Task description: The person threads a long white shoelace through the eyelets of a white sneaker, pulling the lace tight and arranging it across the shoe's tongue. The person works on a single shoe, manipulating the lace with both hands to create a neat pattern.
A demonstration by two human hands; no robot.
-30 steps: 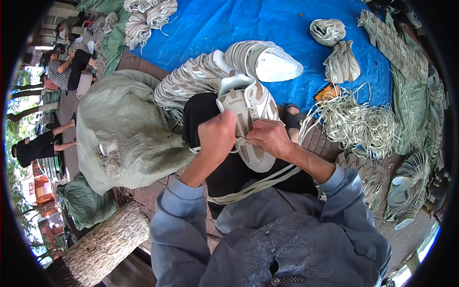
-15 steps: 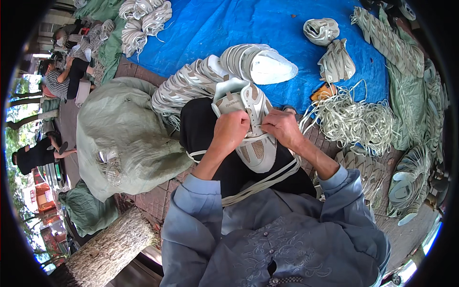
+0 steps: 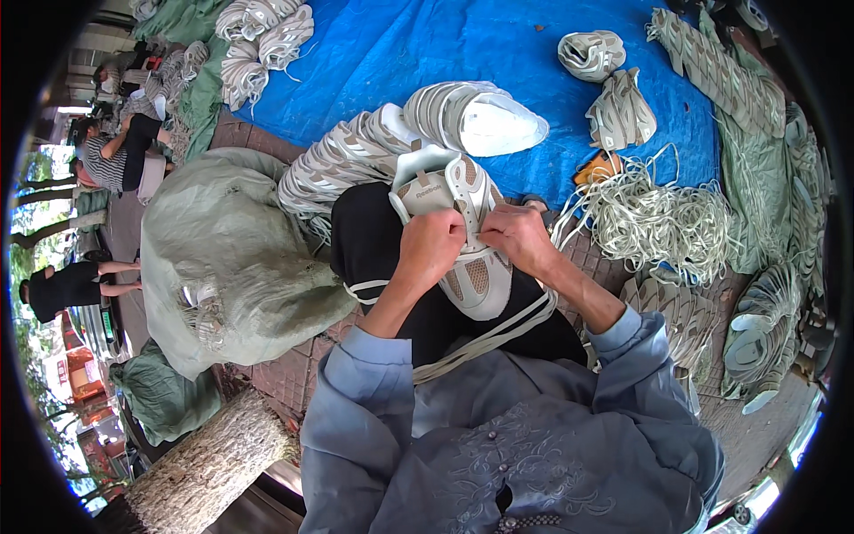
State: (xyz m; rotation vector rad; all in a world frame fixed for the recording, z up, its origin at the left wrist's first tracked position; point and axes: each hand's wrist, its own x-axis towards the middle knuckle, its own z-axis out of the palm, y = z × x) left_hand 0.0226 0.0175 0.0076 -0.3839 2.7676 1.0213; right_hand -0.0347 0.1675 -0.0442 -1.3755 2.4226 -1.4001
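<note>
Head view: a beige and white shoe (image 3: 468, 198) rests on the person's black trousers (image 3: 363, 227), its toe turned toward the body and its open collar facing away. Both hands meet at the middle of the shoe, over the tongue and the eyelet rows. The left hand (image 3: 433, 242) is curled, fingers pressed together, its grip against the shoe just beside the right hand; what lies inside the curl is hidden. The right hand (image 3: 518, 236) has thumb and fingertips pressed together at the edge of one eyelet row; whether that grip pinches lace or shoe edge cannot be told.

A bundle of pale laces (image 3: 500, 336) runs across the lap, below the toe. Just beyond the knee, a curved row of nested shoes (image 3: 342, 160) reaches onto a blue tarp (image 3: 374, 58). To the right, a tangled heap of laces (image 3: 663, 222) lies near an orange-brown object (image 3: 598, 167), with two small shoe clusters (image 3: 621, 111) farther off on the tarp.

At the left stands a bulky grey-green sack (image 3: 236, 258), and nearer the body a smaller dark green bag (image 3: 165, 392) lies beside a rough-barked trunk (image 3: 209, 449). Well apart, a person in a striped top (image 3: 107, 162) sits.
</note>
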